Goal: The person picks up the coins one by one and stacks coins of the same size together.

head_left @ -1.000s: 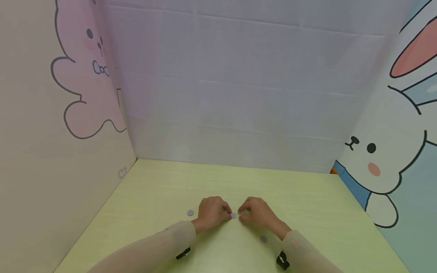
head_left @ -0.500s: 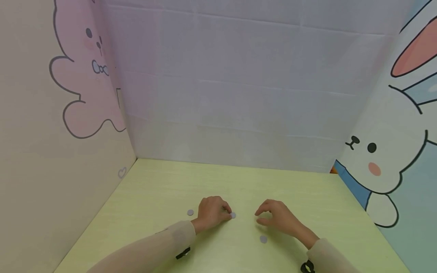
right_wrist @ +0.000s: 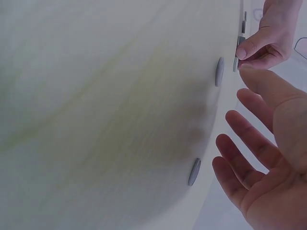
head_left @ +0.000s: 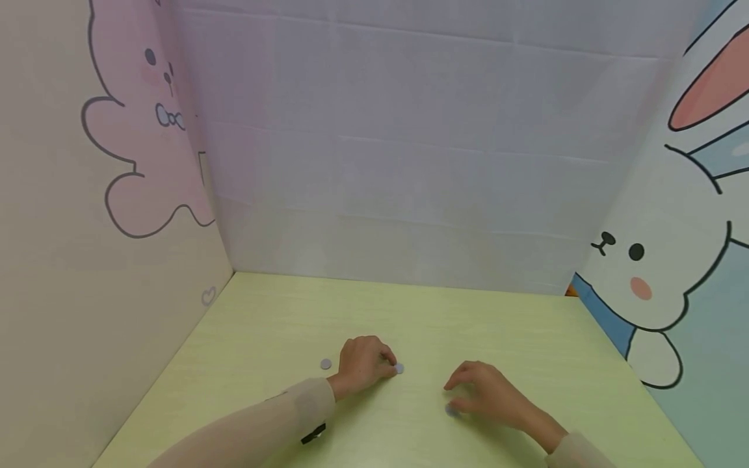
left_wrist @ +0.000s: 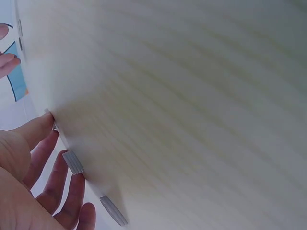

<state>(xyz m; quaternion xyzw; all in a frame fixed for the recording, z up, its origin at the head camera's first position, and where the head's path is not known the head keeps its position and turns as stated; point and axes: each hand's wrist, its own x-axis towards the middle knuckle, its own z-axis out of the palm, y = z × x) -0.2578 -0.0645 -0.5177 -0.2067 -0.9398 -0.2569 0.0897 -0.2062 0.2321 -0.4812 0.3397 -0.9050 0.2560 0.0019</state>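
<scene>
My left hand [head_left: 361,365] rests low over the table, its thumb and forefinger pinching a silver-grey coin [head_left: 400,368]. In the left wrist view, the thumb touches that coin's edge, and a ridged grey stack [left_wrist: 73,162], like piled coins, stands by the other fingers. Farther left lies another coin [head_left: 326,364]. My right hand [head_left: 488,396] hovers with spread fingers, its thumb partly covering a coin [head_left: 451,411] in the head view. The right wrist view shows bare fingers apart from two thick coins, one upper [right_wrist: 219,72] and one lower [right_wrist: 194,172].
The pale yellow tabletop [head_left: 281,305] meets a white cloth [head_left: 380,162] at the back. A wall with a pink bear [head_left: 146,143] stands left; a rabbit-printed panel [head_left: 661,279] stands right.
My right hand has drawn away from the left hand, to the right and then nearer, so its thumb now overlaps the right-hand coin. The left hand has stayed in place.
</scene>
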